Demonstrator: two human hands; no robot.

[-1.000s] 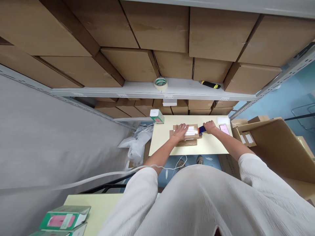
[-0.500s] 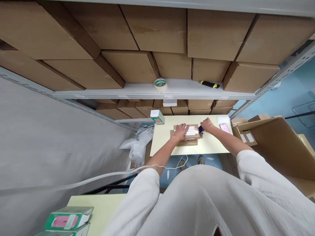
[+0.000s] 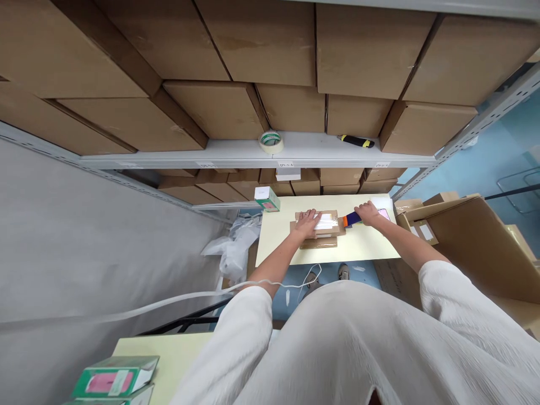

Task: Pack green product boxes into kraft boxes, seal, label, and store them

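Note:
On the pale yellow table (image 3: 367,247) lies a flat cardboard package (image 3: 333,228) with a white label and shiny tape across it. My left hand (image 3: 309,223) rests on its left part, fingers spread. My right hand (image 3: 367,213) is closed on a dark blue item with an orange end (image 3: 352,219), which may be a wrapped pack or a tool; that end touches or nearly touches the package's right edge. Another piece of taped cardboard (image 3: 319,242) lies along the near side. A phone (image 3: 384,214) is partly covered by my right hand.
A green and white box (image 3: 267,199) stands at the table's back left. Above are shelves of cartons, a tape roll (image 3: 271,142) and a yellow-black cutter (image 3: 356,141). A large open carton (image 3: 476,242) is at right; a white cable (image 3: 181,298) crosses the lower left.
My right hand has moved to the right, and more of the blue item shows between it and the package. My left hand stays on the package. The view has shifted slightly.

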